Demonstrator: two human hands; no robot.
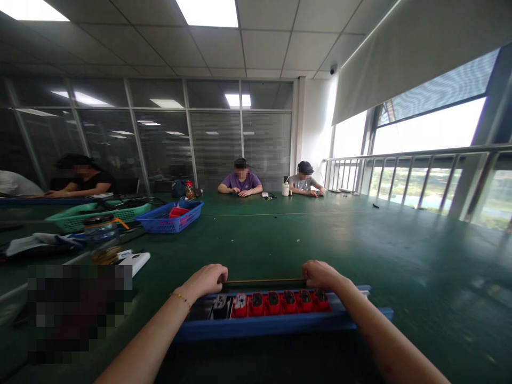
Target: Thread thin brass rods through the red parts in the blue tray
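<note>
A long blue channel-shaped holder (280, 326) lies across the table in front of me. In it stands a row of several red block-like parts (273, 303) with dark tops, with a black part (220, 306) at their left end. Just past its far side, my left hand (211, 277) and my right hand (321, 274) are closed with curled fingers. Between them runs a long thin dark strip (264, 282) with a yellowish upper edge, its ends at my fingers. The fingertips are partly hidden.
On the left stand a blue basket (170, 220) with a red item, a green basket (72, 217), a jar (102, 240) and a white device (138, 262). Several people sit around the green table (256, 240). A railing (424, 160) runs along the windows at right.
</note>
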